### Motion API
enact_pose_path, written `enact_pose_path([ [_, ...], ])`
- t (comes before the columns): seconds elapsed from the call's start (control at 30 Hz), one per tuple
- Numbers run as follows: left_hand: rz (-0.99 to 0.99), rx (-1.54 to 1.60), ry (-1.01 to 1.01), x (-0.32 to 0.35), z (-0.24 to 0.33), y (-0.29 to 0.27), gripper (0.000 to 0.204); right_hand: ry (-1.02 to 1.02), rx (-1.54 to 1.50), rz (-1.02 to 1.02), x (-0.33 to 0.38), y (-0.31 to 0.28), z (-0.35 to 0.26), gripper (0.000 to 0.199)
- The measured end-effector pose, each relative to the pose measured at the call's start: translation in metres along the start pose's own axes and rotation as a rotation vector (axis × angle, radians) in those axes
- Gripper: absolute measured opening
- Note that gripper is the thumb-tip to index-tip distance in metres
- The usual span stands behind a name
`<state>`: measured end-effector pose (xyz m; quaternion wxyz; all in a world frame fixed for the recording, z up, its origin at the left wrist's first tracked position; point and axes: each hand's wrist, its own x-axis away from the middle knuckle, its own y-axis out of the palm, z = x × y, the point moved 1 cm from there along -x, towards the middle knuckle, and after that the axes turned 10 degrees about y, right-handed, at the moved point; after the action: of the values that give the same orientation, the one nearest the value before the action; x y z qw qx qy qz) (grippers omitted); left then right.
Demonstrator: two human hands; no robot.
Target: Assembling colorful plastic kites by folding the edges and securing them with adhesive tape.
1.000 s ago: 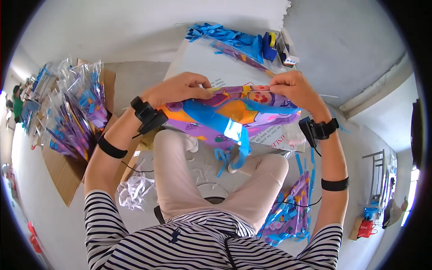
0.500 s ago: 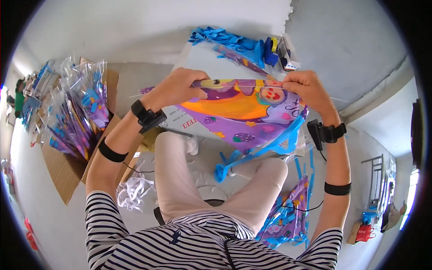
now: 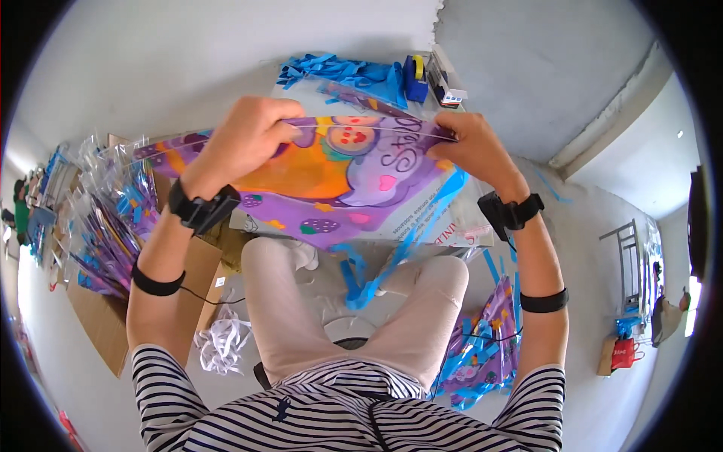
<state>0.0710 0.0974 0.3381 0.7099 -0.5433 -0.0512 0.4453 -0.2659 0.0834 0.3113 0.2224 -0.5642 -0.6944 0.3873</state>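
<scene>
A purple and orange printed kite [image 3: 301, 177] with cartoon pictures is stretched across between my hands, above the white box. Its upper edge runs along a thin pale rod, which extends left past my left hand. My left hand [image 3: 245, 143] is closed on that edge, fingers curled over it. At the kite's right corner, my right hand [image 3: 474, 147] pinches the edge between thumb and fingers. A light blue ribbon tail [image 3: 422, 230] hangs from the right side of the kite and droops toward the floor between my legs.
Blue ribbon strips [image 3: 339, 71], a tape dispenser [image 3: 414, 79] and a small box [image 3: 446, 79] lie at the back of the white box [image 3: 452, 215]. Left stands a carton [image 3: 98, 324] of bagged kites, with white ribbons [image 3: 222, 339] nearby. More kites [image 3: 482, 339] lie right.
The kite and both hands have shifted left in the picture. My right hand now grips nearer the kite's right corner, and more of its left end shows past my left hand.
</scene>
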Motion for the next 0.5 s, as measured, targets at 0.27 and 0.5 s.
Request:
enact_pose_path([
  [0.27,-0.014,-0.123,-0.050,0.003,0.002,-0.058,0.014,0.162,-0.003,0.484,0.015,0.012,0.069,0.028],
  [0.5,-0.048,-0.118,-0.106,0.013,0.003,-0.096,0.012,0.301,-0.789,-0.010,0.038,0.002,0.075,0.027],
])
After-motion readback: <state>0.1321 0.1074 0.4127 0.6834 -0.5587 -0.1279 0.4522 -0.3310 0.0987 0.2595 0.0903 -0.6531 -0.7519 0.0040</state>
